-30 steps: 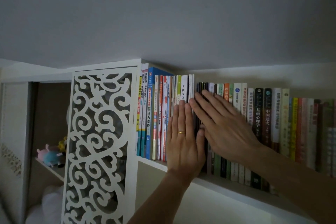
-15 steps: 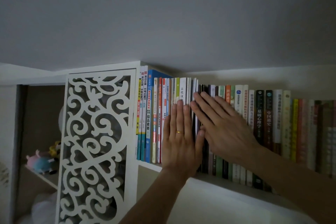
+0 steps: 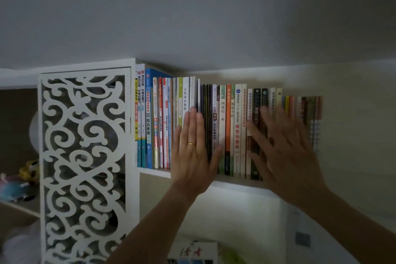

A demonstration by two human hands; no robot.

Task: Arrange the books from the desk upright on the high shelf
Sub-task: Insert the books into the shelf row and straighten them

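Note:
A long row of books (image 3: 228, 128) stands upright on the high white shelf (image 3: 240, 184), spines facing me. My left hand (image 3: 192, 152), a gold ring on one finger, lies flat with straight fingers against the spines near the pale and black books in the left-middle of the row. My right hand (image 3: 285, 152) is spread open and motion-blurred in front of the spines further right; whether it touches them is unclear. Neither hand holds a book.
A white fretwork cabinet door (image 3: 84, 165) stands left of the shelf, with soft toys (image 3: 19, 182) on a lower shelf beyond it. The ceiling is just above the books. A book or magazine cover (image 3: 192, 252) shows at the bottom edge, below the shelf.
My right hand has swept rightwards along the spines, away from my left hand. The gap beside the black books has closed. My left hand stays pressed in place.

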